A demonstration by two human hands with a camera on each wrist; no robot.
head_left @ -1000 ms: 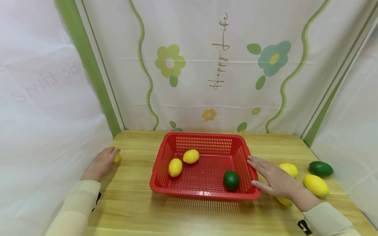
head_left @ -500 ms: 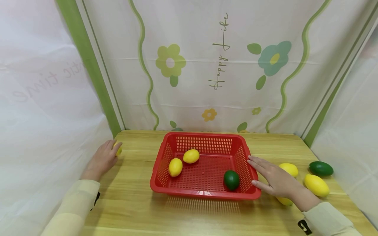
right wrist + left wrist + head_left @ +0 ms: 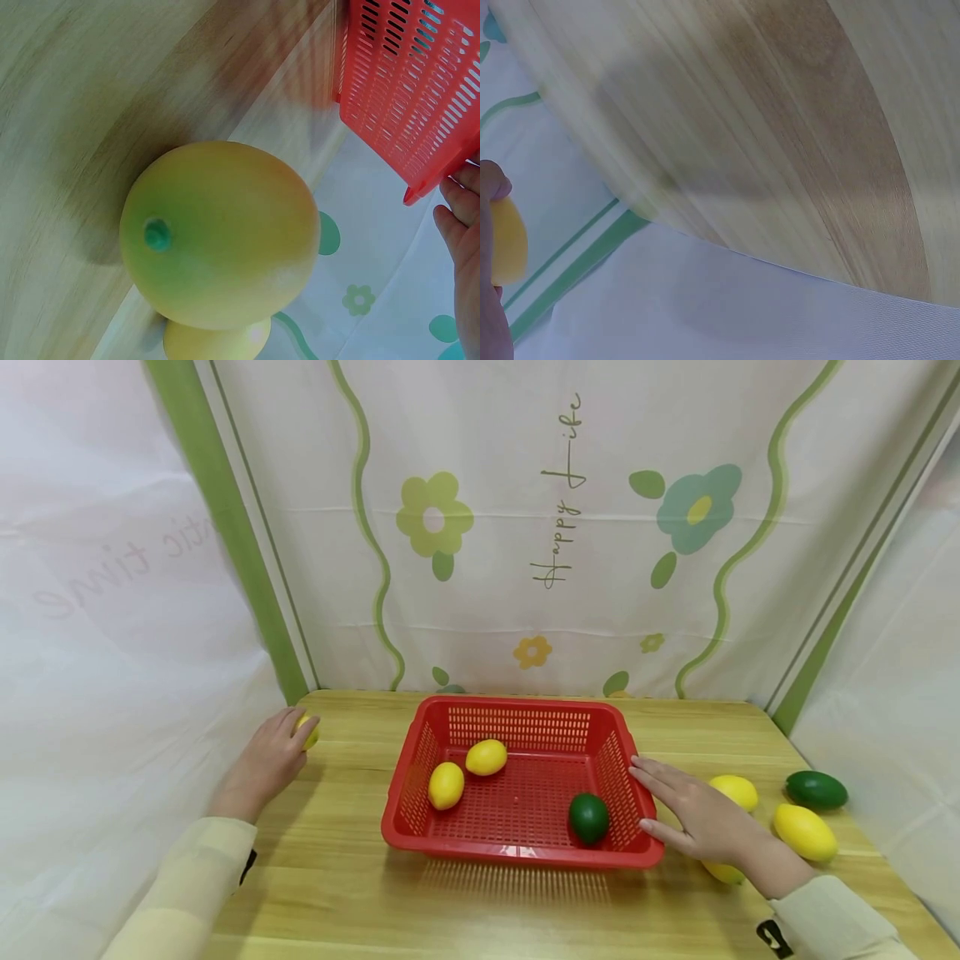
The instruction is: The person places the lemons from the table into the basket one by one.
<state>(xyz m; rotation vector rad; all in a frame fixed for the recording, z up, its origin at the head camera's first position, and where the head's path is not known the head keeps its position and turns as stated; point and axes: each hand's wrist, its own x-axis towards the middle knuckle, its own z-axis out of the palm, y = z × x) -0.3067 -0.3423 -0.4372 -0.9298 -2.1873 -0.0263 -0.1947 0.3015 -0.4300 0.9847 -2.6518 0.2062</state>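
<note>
At the left side of the table my left hand (image 3: 264, 766) grips a lemon (image 3: 308, 732), its fingers curled round it. The left wrist view shows part of that lemon (image 3: 508, 241) between thumb and fingers. My right hand (image 3: 708, 818) rests its extended fingers on the right rim of a red plastic basket (image 3: 517, 853). Inside the basket lie one lemon (image 3: 446, 786), a second lemon (image 3: 487, 757) and a dark green avocado-shaped fruit (image 3: 588, 818). Close under the right wrist sits a green-tipped lemon (image 3: 221, 236), partly hidden by the hand in the head view.
Right of the basket lie another lemon (image 3: 735, 792), a lemon nearer the edge (image 3: 805, 832) and a long dark green fruit (image 3: 816, 790). The wooden table (image 3: 345, 893) meets a printed curtain (image 3: 495, 602) at the back; white curtains hang on both sides.
My left hand has moved away from me and slightly right, carrying the lemon. The right hand, the basket and the other fruit stay where they were.
</note>
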